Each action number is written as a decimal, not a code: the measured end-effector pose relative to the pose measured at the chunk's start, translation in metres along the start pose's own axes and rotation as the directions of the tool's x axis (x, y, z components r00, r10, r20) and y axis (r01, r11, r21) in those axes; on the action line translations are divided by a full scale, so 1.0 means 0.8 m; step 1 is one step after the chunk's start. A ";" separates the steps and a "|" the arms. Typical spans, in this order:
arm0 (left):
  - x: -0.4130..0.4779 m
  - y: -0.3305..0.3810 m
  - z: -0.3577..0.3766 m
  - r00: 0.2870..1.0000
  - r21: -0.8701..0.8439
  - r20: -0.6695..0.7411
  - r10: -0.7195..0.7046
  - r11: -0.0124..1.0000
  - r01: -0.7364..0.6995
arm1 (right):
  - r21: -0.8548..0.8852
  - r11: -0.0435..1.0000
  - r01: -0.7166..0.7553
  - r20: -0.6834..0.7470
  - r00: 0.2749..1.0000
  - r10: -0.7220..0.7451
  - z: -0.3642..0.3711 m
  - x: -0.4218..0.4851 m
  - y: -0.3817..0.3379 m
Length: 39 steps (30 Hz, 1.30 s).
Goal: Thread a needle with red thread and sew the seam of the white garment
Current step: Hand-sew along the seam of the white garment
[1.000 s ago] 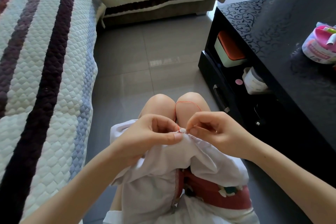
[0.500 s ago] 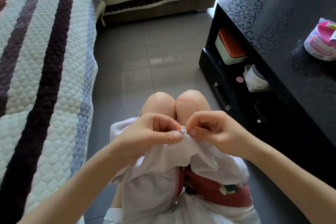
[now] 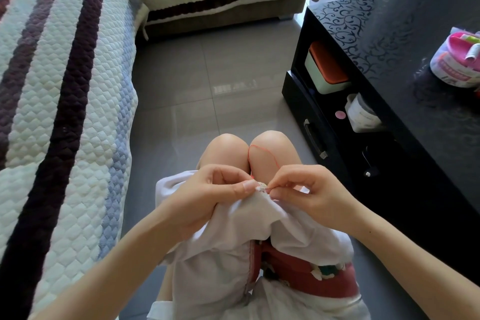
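The white garment lies bunched across the person's lap, its top fold raised just before the knees. The left hand pinches that fold. Just beside it, the right hand pinches the red thread, which loops over the right knee.

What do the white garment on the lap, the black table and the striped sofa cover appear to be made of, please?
White garment: thin, matt cloth, probably cotton-like; it drapes in soft folds.
Black table: hard, glossy top, perhaps lacquered board or glass; it mirrors light over a scroll pattern.
Striped sofa cover: matt quilted textile, with puffy stitched diamonds.
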State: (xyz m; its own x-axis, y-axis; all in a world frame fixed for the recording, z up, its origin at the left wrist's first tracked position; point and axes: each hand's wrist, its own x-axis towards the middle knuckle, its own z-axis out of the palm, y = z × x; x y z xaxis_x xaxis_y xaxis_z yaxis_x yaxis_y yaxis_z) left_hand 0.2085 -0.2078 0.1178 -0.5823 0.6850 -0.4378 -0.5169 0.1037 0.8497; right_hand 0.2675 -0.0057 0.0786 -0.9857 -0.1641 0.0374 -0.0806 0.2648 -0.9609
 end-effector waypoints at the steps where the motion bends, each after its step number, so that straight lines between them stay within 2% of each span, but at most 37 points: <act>1: 0.001 -0.001 0.000 1.000 0.002 0.000 0.004 1.000 -0.004 | -0.047 0.999 0.027 -0.016 0.999 -0.028 0.000 0.000 0.001; 5: 0.003 -0.003 0.005 0.998 0.092 -0.053 0.034 0.995 -0.029 | -0.113 0.990 0.081 -0.053 0.995 -0.087 0.006 -0.002 0.001; 9: 0.003 -0.006 0.012 0.976 0.210 -0.148 0.161 0.969 -0.128 | -0.098 0.994 0.049 -0.118 0.991 -0.061 0.017 -0.001 -0.001; 14: 0.005 -0.010 0.016 0.950 0.179 -0.234 0.205 0.970 -0.165 | -0.063 0.992 -0.114 -0.142 0.984 0.104 0.023 -0.004 -0.012; 15: 0.006 -0.011 0.016 0.948 0.170 -0.244 0.203 0.972 -0.164 | -0.047 0.993 -0.113 -0.124 0.987 0.106 0.023 -0.005 -0.014; 19: 0.010 -0.013 0.017 0.938 0.105 -0.271 0.217 0.975 -0.196 | 0.191 0.979 -0.066 -0.024 0.997 0.072 0.023 -0.010 -0.028; 21: 0.011 -0.013 0.020 0.939 0.082 -0.269 0.215 0.976 -0.200 | 0.217 0.975 -0.053 -0.057 0.996 0.067 0.026 -0.010 -0.031; 25: 0.010 -0.015 0.026 0.936 0.078 -0.290 0.198 0.980 -0.183 | 0.128 0.992 0.011 -0.240 0.971 0.020 0.035 -0.007 -0.028; 28: 0.012 -0.018 0.027 0.912 0.079 -0.369 0.179 0.984 -0.161 | -0.186 0.972 0.142 -0.409 0.888 -0.208 0.037 -0.003 -0.025; 29: 0.012 -0.020 0.026 0.903 0.088 -0.396 0.168 0.986 -0.145 | -0.227 0.956 0.187 -0.433 0.860 -0.271 0.037 -0.002 -0.027; 31: 0.013 -0.023 0.024 0.895 0.089 -0.425 0.137 0.990 -0.109 | -0.129 0.962 0.240 -0.468 0.841 -0.272 0.029 -0.002 -0.039; 34: 0.010 -0.024 0.023 0.905 0.011 -0.417 0.082 0.996 -0.085 | 0.227 0.953 0.198 -0.460 0.885 -0.074 0.010 -0.003 -0.059; 39: 0.012 -0.001 0.021 0.957 -0.244 -0.277 -0.081 0.970 0.012 | 0.506 0.859 0.079 -0.352 0.928 0.122 -0.014 0.003 -0.060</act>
State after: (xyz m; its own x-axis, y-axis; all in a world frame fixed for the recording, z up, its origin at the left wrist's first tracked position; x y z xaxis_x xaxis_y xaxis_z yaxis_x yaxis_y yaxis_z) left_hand 0.2139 -0.1888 0.1179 -0.6893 0.4479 -0.5694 -0.6611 -0.0674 0.7473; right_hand 0.2677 -0.0080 0.1277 -0.9767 0.2143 0.0141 -0.0724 -0.2666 -0.9611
